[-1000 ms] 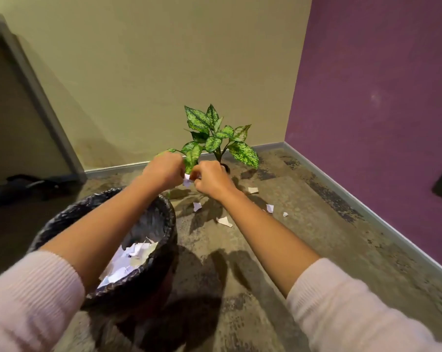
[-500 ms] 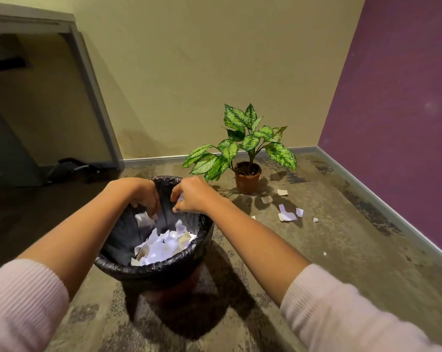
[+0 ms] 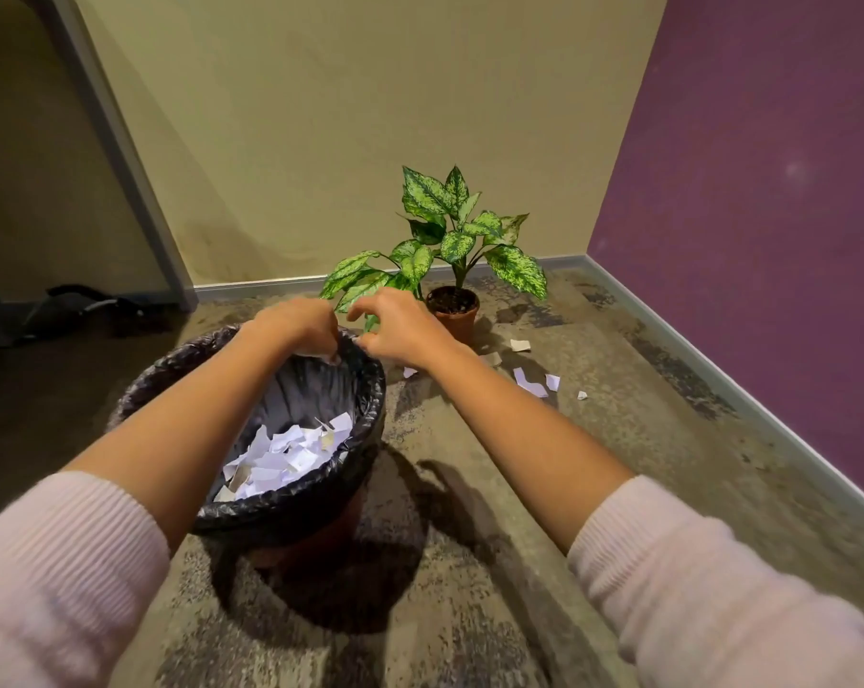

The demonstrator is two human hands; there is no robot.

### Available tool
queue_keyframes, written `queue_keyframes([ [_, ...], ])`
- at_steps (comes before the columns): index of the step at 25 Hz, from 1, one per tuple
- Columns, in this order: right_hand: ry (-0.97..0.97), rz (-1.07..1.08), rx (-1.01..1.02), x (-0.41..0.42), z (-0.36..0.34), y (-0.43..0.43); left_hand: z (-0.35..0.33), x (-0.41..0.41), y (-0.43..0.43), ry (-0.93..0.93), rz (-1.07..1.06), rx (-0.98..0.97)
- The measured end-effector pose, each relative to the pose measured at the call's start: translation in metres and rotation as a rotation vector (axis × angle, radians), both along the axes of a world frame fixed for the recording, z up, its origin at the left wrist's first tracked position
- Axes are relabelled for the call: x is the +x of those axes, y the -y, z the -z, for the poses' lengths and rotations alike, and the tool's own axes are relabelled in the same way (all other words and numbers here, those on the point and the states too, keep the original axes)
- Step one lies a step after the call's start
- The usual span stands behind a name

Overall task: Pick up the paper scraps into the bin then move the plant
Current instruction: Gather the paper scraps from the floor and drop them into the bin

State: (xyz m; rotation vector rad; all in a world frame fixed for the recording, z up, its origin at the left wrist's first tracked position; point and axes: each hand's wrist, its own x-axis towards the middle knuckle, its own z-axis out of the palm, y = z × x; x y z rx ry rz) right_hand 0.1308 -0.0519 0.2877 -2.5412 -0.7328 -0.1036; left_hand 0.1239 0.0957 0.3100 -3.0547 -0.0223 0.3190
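Note:
A bin (image 3: 291, 506) lined with a black bag stands on the floor at centre left, with white paper scraps (image 3: 286, 456) piled inside. My left hand (image 3: 296, 325) hovers over the bin's far rim, fingers bent down and bunched; its palm is hidden. Just right of it, my right hand (image 3: 395, 327) is past the rim with fingers apart and nothing in them. A leafy green plant (image 3: 450, 230) in a terracotta pot (image 3: 455, 312) stands right behind my hands. Loose scraps (image 3: 529, 382) lie on the floor to the right of the pot.
The plant stands in a corner between a beige wall (image 3: 345, 116) and a purple wall (image 3: 767, 191). A dark doorway with a black object (image 3: 77, 305) on the floor is at the left. Grey mottled carpet (image 3: 618, 439) spreads to the right of the bin.
Both hands came back from the plant to the bin, dipped into it, and now sit higher at its far rim. My right hand's fingers have spread apart.

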Motion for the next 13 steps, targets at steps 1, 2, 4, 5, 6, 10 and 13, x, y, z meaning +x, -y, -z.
queue_keyframes([
  [1,0.01,0.04,0.007,0.003,-0.001,0.015,-0.001,0.003,0.01,0.086,-0.009,-0.049],
  [2,0.014,0.081,0.005,0.007,-0.001,0.03,-0.002,0.007,0.022,0.165,-0.012,-0.102],
  [4,-0.001,0.165,-0.019,0.015,0.003,0.066,0.001,0.013,0.053,0.269,0.019,-0.173],
  [5,-0.017,0.208,-0.037,0.018,0.007,0.084,0.004,0.016,0.071,0.295,0.05,-0.198],
  [6,-0.034,0.251,-0.059,0.021,0.014,0.103,0.01,0.019,0.089,0.306,0.087,-0.225],
  [10,-0.125,0.384,-0.117,0.027,0.045,0.161,0.048,0.032,0.145,0.259,0.168,-0.291],
  [13,-0.198,0.454,-0.203,0.034,0.062,0.182,0.083,0.046,0.169,0.153,0.22,-0.255],
])
